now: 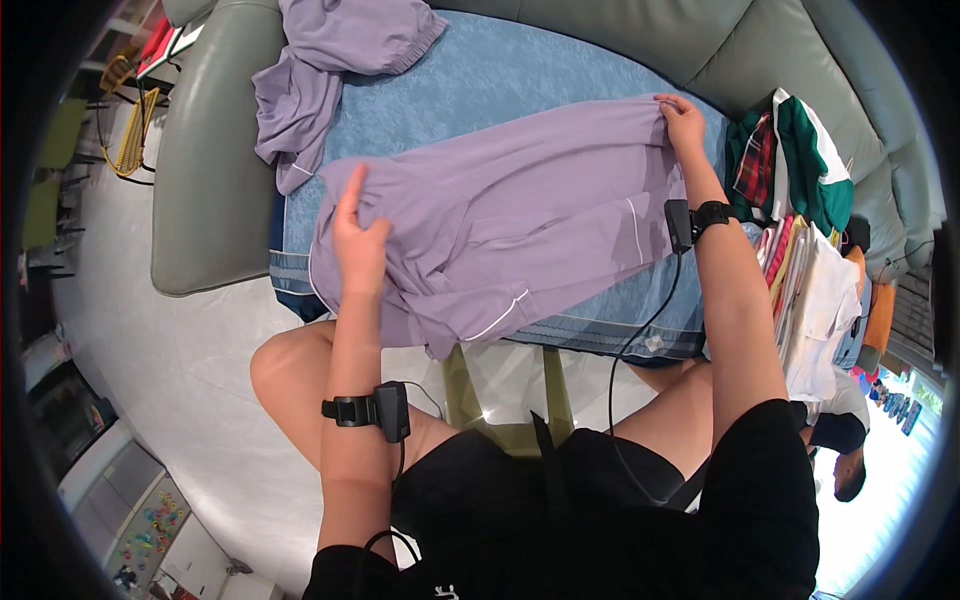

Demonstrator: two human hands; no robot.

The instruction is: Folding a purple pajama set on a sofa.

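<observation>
A lavender long garment with white piping, its kind partly hidden by folds (555, 172), lies spread over the blue cover (495, 112) of a seat in front of me. My right hand (682, 120) pinches its far right corner between thumb and fingers. At the garment's left end, my left hand (358, 232) rests on the cloth with index finger and thumb apart, and nothing is seen gripped in it. Another lavender garment with an elastic cuff (360, 37) lies bunched at the upper left of the cover.
Stacked folded clothes (802, 285) stand at the right, with green and white clothing (814, 165) behind them. A grey leather sofa armrest (217, 150) borders the left, and the backrest (637, 30) runs behind. Cables hang from both wrist devices. Another person (840, 427) is at the far right.
</observation>
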